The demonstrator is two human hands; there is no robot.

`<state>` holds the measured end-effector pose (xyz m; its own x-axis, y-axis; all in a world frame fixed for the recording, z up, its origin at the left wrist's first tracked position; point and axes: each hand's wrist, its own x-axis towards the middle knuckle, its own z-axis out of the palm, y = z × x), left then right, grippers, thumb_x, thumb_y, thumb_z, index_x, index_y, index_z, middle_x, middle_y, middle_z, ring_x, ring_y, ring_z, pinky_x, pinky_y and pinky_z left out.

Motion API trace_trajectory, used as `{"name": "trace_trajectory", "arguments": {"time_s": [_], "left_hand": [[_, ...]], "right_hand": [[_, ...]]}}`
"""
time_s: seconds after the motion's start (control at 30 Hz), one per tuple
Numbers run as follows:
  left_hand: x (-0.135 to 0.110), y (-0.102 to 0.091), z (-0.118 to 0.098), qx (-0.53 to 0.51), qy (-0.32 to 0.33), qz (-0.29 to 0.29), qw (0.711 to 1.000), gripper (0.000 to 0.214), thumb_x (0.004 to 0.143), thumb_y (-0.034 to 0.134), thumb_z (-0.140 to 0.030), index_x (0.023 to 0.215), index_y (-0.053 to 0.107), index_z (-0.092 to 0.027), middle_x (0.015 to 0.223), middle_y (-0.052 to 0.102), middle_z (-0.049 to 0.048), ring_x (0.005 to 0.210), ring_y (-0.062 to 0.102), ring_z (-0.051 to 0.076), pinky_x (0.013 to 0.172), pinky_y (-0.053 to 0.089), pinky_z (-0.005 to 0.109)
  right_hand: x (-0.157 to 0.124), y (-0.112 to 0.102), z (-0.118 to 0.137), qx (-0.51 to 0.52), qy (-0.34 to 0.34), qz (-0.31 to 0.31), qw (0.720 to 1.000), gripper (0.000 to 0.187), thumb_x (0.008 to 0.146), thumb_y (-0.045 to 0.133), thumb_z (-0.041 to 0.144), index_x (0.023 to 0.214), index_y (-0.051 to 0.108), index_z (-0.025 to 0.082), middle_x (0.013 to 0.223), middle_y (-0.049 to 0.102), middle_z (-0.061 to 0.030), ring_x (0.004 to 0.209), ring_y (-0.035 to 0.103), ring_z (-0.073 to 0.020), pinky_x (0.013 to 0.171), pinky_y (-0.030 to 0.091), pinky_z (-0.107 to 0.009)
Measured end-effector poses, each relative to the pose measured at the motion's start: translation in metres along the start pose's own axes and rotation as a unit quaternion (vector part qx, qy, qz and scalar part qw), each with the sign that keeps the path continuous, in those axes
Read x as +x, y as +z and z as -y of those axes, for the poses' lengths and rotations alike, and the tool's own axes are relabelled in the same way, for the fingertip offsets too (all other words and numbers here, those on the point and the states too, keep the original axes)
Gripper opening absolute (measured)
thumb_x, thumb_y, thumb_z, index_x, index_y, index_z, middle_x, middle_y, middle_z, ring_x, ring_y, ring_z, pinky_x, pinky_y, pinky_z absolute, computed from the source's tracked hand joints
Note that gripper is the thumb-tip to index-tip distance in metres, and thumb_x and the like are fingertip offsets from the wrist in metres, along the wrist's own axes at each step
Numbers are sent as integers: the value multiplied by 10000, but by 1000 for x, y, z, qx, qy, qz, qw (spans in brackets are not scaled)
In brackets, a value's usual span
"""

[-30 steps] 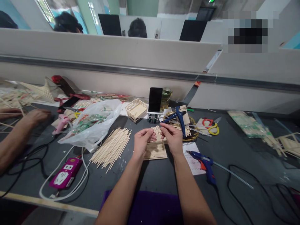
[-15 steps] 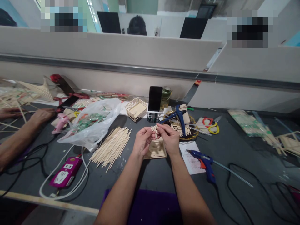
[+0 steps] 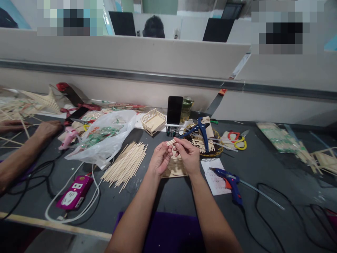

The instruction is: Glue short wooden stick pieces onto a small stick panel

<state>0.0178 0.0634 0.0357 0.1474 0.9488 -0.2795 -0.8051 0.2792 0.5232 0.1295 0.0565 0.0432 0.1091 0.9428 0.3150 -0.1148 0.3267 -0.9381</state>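
Observation:
Between my two hands are a few short wooden sticks [image 3: 171, 142], pinched side by side at the fingertips. My left hand [image 3: 161, 158] is closed on their left end, and my right hand [image 3: 188, 154] grips the right end. Just beneath my hands lies a flat panel of wooden sticks [image 3: 174, 170] on the table, partly covered by them. To the left is a loose pile of long wooden sticks [image 3: 126, 165]. Beyond my hands stands a small stick-built model with openwork sides [image 3: 153, 122].
A blue glue gun [image 3: 229, 181] lies on the right by a printed paper [image 3: 217, 181]. Behind are a basket [image 3: 219, 151] with blue cutters [image 3: 202, 133], scissors [image 3: 238, 138] and a propped phone [image 3: 174, 110]. A plastic bag [image 3: 105, 144], purple power strip [image 3: 75, 193] and co-worker's arm [image 3: 26, 151] are left.
My fingers have shifted slightly on the short sticks, and my left fingers look a little more opened out around them. The surrounding things stay where they were.

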Motion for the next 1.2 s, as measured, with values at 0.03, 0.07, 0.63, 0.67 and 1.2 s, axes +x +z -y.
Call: {"name": "trace_trajectory", "arguments": {"time_s": [0.03,0.07,0.63,0.67,1.2], "left_hand": [[0,0,0,-8,-2,-2,1000,135,732,734,-160,765,617,-101,596,649,-9,463,592,34,485,517,90],[0,-1,0,-15,-5,-4,1000,119,750,718,-160,760,614,-102,594,649,-9,459,593,33,483,515,86],[-2,6,1,15,-4,-21,1000,49,760,689,-105,774,650,-80,609,673,19,482,613,50,497,524,101],[-1,6,2,28,7,-23,999,86,732,717,-117,780,657,-79,611,677,21,487,615,52,500,524,103],[-4,8,7,213,142,-32,966,299,613,804,-322,786,708,-98,630,691,44,523,628,109,549,533,213]], "right_hand": [[0,0,0,-1,1,0,1000,232,808,617,297,1005,722,233,842,619,-26,621,565,-96,491,498,-219],[0,1,0,-3,1,0,1000,234,807,619,302,1005,722,232,845,623,-27,617,564,-96,491,499,-219],[2,-3,1,6,10,-29,1000,213,787,640,276,976,730,235,807,635,-8,592,564,-89,474,494,-214],[2,-3,1,-3,8,-29,1000,216,790,637,273,982,728,237,819,636,-10,591,565,-86,475,496,-212],[8,-12,0,2,90,-51,995,183,718,703,334,812,718,178,638,616,21,441,490,-62,413,433,-201]]}}
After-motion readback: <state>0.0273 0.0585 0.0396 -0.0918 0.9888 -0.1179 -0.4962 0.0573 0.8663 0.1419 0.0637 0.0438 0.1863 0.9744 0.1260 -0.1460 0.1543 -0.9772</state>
